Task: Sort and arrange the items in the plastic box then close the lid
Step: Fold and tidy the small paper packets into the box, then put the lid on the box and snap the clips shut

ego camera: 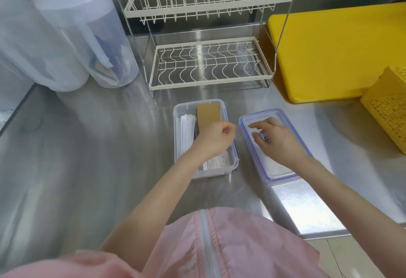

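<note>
Two hands over plastic box (178, 110) and lid (283, 175), dish rack (208, 62) behind

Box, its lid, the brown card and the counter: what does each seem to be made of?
Box: clear, slightly frosted plastic; contents show through the wall.
Lid: clear plastic with a blue seal strip, probably rubbery.
Brown card, held by the left hand: matte kraft card or paper.
Counter: brushed stainless steel, judging by its streaked reflections.

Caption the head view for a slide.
Left hand holds brown card over plastic box; right hand reaches into lid alongside.
</note>
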`<state>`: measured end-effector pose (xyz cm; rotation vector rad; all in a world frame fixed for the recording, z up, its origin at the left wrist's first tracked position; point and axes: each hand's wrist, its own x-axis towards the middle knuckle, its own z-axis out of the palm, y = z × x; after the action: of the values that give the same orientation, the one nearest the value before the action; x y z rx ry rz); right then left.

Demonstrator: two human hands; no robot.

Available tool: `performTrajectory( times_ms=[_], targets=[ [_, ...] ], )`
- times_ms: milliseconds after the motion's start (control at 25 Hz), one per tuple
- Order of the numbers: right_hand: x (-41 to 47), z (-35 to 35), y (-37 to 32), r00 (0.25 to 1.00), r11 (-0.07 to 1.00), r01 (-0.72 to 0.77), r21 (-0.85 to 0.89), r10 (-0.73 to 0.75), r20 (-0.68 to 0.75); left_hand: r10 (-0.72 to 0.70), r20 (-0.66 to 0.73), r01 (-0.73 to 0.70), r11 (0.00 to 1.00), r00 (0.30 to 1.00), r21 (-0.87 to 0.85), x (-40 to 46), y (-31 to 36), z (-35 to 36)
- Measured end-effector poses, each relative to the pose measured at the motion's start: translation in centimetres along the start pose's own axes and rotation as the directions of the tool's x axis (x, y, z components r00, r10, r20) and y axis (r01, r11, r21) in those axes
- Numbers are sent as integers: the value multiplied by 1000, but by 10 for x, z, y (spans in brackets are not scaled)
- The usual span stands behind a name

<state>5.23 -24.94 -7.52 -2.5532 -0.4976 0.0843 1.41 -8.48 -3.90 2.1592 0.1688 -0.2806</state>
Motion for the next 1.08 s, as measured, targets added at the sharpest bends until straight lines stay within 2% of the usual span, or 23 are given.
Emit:
performTrajectory(
  times_ms=[80, 160, 240, 360, 520, 600, 680, 760, 880, 960, 1080],
  targets=[
    [2, -7, 24, 995, 995, -95, 3, 95, -38, -116, 143, 155, 940, 983, -303, 9, 21, 17],
    [1, -9, 45, 980, 981, -191, -36, 189, -56, -200, 275, 310, 836, 940, -453, 15, 35, 36],
    [-3, -8, 63, 957, 956, -287, -59, 285, -46, -262, 340, 403, 792, 903, -459, 20, 41, 55],
    [-12, -2, 80, 922, 919, -388, -71, 386, -32, -307, 318, 425, 794, 897, -434, 26, 36, 77],
    [-21, 10, 86, 889, 887, -456, -68, 458, 11, -417, 271, 491, 802, 868, -340, 33, 22, 93],
    [-23, 12, 85, 884, 883, -468, -44, 467, -23, -423, 281, 502, 789, 862, -354, 33, 21, 96],
    [-25, 10, 82, 869, 872, -489, 8, 488, -85, -390, 276, 474, 784, 878, -400, 31, 22, 95],
    [-26, 6, 76, 849, 861, -506, 49, 507, -152, -320, 224, 387, 822, 921, -417, 27, 29, 88],
    [-25, 1, 55, 841, 881, -423, 212, 469, -270, -120, -2, 117, 970, 993, -215, 22, 38, 68],
    [-21, -4, 35, 836, 880, -340, 331, 444, -321, 25, -132, -36, 996, 991, -82, 19, 39, 50],
    [-13, -6, 6, 862, 889, -251, 382, 385, -329, 83, -270, -90, 996, 959, -14, 10, 23, 28]
  ],
)
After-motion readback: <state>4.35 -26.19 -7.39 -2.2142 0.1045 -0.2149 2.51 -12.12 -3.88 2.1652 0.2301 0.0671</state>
